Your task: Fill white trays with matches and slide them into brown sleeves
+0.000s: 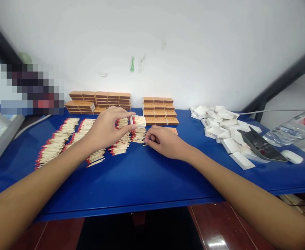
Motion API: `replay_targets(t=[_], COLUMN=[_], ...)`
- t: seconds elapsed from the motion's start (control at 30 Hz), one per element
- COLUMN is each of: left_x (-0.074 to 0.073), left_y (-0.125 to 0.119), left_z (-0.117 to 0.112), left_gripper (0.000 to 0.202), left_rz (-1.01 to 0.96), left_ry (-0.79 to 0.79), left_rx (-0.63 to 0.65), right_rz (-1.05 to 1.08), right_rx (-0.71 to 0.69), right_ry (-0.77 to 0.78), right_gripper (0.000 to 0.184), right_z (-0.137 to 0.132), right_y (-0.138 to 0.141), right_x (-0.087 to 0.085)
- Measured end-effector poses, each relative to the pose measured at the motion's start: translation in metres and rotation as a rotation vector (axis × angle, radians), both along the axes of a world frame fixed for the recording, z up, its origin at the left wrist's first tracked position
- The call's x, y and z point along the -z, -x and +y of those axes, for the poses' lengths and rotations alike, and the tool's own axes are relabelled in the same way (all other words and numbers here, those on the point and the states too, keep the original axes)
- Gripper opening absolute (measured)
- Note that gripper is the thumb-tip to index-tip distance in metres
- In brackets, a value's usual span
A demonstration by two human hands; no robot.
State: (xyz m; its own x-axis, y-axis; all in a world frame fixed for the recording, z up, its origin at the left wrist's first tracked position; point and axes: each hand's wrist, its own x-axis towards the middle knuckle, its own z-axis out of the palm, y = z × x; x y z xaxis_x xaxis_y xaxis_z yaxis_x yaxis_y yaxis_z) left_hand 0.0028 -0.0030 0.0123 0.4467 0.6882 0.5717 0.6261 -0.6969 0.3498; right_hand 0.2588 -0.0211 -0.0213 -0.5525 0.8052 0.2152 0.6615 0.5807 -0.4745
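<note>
My left hand (109, 125) grips a small white matchbox tray (138, 120) between thumb and fingers, with matches lying inside it. At the right end of the rows of loose matches (138, 135), my right hand (164, 140) has its fingers curled and pinched together. Its fingertips touch or nearly touch that short row; whatever they hold is too small to make out. More red-headed matches (56, 146) lie in long rows to the left, partly covered by my left hand and forearm. An orange matchbox (173, 130) shows just behind my right hand.
Orange matchboxes stand in stacks (113, 99) at the back left and in a stepped stack (159, 113) by the wall. White empty trays (220, 125) are heaped on the right, beside a dark phone-like slab (262, 146) and a white mouse (291, 156). The blue table's (131, 187) front edge is near.
</note>
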Motion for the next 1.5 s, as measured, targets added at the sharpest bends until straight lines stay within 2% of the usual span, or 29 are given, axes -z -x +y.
replay_targets(t=[0.2,0.33,0.5,0.73,0.97,1.1,1.27,1.5], left_x=[0.001,0.001,0.002,0.001,0.001,0.001,0.001,0.002], left_y=[0.0,0.0,0.001,0.002,0.002,0.001,0.002,0.004], left_z=[0.001,0.001,0.002,0.001,0.002,0.002,0.002,0.003], left_gripper=[0.059,0.066,0.064,0.063,0.066,0.061,0.064,0.058], left_rz=[0.015,0.021,0.017,0.011,0.023,0.026,0.045,0.033], left_ry=[-0.003,-0.004,-0.012,-0.017,-0.027,-0.023,-0.008,-0.024], left_rx=[-0.002,-0.003,-0.001,-0.01,-0.012,-0.009,-0.009,-0.003], right_rz=[0.043,0.02,-0.004,0.008,-0.113,-0.076,0.005,0.048], right_rx=[0.035,0.014,-0.007,-0.027,-0.159,-0.141,-0.141,-0.1], right_ry=[0.003,0.014,0.008,0.031,0.115,0.072,0.024,-0.008], right_gripper=[0.018,0.014,0.014,0.013,0.018,0.015,0.012,0.005], right_z=[-0.004,-0.003,-0.003,-0.001,-0.003,-0.006,-0.01,-0.009], right_y=[0.006,0.008,0.004,-0.011,-0.021,-0.012,0.003,0.004], right_x=[0.001,0.001,0.001,-0.011,-0.018,-0.016,-0.007,-0.002])
